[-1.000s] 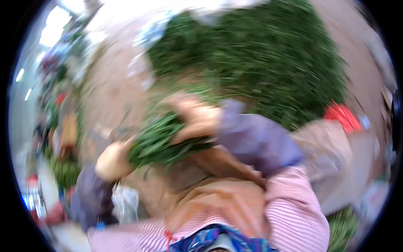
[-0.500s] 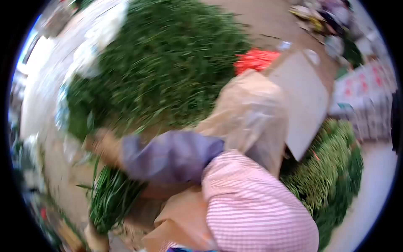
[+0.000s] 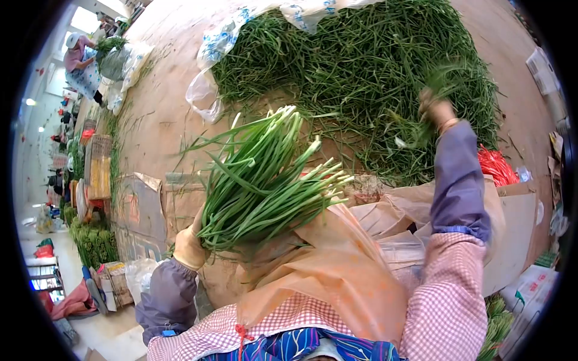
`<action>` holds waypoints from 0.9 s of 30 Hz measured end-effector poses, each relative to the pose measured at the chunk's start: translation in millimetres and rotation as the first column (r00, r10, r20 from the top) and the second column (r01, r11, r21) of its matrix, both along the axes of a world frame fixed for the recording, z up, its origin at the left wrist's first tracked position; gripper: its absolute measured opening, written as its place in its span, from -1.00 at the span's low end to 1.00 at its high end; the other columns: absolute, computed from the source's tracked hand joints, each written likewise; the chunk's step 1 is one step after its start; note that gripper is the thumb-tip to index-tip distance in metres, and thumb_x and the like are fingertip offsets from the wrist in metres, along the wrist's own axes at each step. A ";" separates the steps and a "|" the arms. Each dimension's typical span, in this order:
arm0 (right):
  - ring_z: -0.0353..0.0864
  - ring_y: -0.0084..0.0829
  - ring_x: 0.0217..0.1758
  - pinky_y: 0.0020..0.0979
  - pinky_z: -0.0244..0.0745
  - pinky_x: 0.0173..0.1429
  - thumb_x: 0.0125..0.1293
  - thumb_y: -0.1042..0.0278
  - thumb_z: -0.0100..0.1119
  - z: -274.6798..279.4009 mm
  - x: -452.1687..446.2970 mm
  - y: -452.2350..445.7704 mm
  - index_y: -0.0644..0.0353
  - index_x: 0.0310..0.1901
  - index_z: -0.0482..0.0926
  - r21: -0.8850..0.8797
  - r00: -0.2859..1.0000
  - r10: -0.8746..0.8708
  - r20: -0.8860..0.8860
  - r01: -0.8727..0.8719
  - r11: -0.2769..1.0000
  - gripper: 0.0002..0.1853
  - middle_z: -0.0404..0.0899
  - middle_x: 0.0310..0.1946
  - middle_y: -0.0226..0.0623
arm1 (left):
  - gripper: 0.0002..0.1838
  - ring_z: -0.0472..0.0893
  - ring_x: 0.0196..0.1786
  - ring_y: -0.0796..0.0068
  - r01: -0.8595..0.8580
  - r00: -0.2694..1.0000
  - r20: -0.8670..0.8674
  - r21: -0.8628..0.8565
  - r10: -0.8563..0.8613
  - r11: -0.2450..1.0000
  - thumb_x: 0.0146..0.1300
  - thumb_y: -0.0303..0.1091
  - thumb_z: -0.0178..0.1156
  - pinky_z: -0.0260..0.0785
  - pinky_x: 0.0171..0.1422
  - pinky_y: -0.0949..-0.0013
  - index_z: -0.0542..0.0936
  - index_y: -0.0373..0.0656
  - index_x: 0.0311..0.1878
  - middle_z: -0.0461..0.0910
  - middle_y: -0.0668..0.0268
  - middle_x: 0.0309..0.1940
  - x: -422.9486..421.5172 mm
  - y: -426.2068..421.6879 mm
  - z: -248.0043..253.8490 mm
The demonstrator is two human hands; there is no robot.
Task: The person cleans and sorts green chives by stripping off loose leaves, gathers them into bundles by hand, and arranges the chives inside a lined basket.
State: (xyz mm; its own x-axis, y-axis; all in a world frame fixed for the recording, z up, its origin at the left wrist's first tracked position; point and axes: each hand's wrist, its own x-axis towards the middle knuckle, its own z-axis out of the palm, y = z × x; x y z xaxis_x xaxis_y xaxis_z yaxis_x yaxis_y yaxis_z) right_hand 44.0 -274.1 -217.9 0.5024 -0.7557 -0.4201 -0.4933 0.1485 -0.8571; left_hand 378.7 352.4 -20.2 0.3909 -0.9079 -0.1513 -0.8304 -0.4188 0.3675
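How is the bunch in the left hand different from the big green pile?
The bunch is small, while the pile is far bigger. The left hand grips the bunch; the pile lies spread on the ground. The bunch's stalks mostly line up; the pile's leaves tangle every way. Both are green and leafy.

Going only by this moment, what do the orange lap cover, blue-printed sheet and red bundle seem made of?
Orange lap cover: probably satiny plastic, translucent and creased.
Blue-printed sheet: likely glossy plastic film, see-through and crumpled.
Red bundle: perhaps shiny plastic, judging by bright strands; too small for certainty.
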 end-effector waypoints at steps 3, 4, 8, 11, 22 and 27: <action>0.17 -0.05 0.45 -0.21 0.08 0.49 0.13 0.01 0.34 101.5 37.6 134.7 0.18 0.42 0.13 -0.388 0.843 0.071 -0.533 -0.319 0.865 -0.10 0.20 0.37 0.09 | -0.07 0.66 -0.13 0.00 0.004 0.999 -0.053 -0.047 -0.006 0.999 0.03 -0.50 0.28 0.53 -0.17 0.20 0.05 -0.02 0.48 0.64 0.09 -0.07 -7.4 -7.0 3.2; 0.24 -0.10 0.42 -0.13 0.14 0.46 0.15 -0.03 0.31 110.4 56.7 153.7 0.14 0.40 0.19 -0.316 0.981 0.091 -0.169 -0.141 0.938 -0.15 0.22 0.37 0.03 | -0.07 0.66 -0.12 0.01 -0.007 0.997 -0.072 -0.050 0.004 0.999 0.03 -0.51 0.27 0.53 -0.16 0.20 0.05 -0.02 0.48 0.64 0.09 -0.05 -10.4 -8.4 4.8; 0.22 -0.11 0.43 -0.15 0.13 0.48 0.18 0.04 0.34 160.7 131.3 232.1 -0.05 0.42 0.17 -0.006 0.831 0.548 0.090 -0.550 0.835 -0.19 0.30 0.32 -0.05 | -0.16 0.66 0.01 0.15 -0.019 0.998 -0.058 -0.053 0.016 0.998 0.10 -0.54 0.23 0.52 -0.01 0.31 0.10 -0.06 0.46 0.60 0.07 0.06 -11.1 -8.0 2.7; 0.51 -0.22 0.18 -0.29 0.38 0.26 0.24 0.05 0.26 84.8 183.4 262.6 -0.07 0.32 0.36 -0.012 0.656 0.676 0.337 -0.715 0.699 -0.39 0.56 0.10 -0.17 | -0.14 0.66 -0.04 0.07 -0.009 1.000 -0.001 -0.047 0.009 0.999 0.07 -0.56 0.23 0.53 -0.06 0.27 0.10 -0.06 0.47 0.61 0.06 0.01 -12.1 -10.4 10.9; 0.48 -0.39 -0.03 -0.37 0.39 0.10 0.27 0.25 0.27 133.2 136.8 204.2 0.19 0.08 0.50 -0.474 0.910 0.249 0.332 -0.067 0.878 -0.61 0.53 -0.04 -0.24 | -0.11 0.63 -0.38 0.17 0.069 0.955 0.287 0.048 -0.080 0.996 -0.01 -0.41 0.29 0.45 -0.37 0.19 0.16 -0.04 0.45 0.60 0.19 -0.34 -12.9 -13.6 22.1; 0.20 -0.09 0.41 -0.01 -0.23 0.51 0.09 -0.39 0.15 195.4 201.4 276.9 0.26 0.25 0.40 -0.504 0.541 0.795 -0.274 -0.785 0.361 -0.10 0.36 0.24 0.01 | -0.16 0.52 -0.54 0.26 0.173 0.854 0.465 0.167 -0.232 0.971 0.05 -0.34 0.20 0.38 -0.47 0.21 0.15 0.06 0.47 0.44 0.28 -0.52 -12.5 -21.9 34.3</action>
State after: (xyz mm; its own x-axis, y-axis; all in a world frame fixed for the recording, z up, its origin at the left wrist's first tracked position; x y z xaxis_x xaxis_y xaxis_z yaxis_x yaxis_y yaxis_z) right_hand 245.4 2.8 -22.5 0.9918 -0.0779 -0.1009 -0.1247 -0.7566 -0.6419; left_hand 366.2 330.5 14.1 0.2511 -0.9626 -0.1014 -0.9620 -0.2365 -0.1365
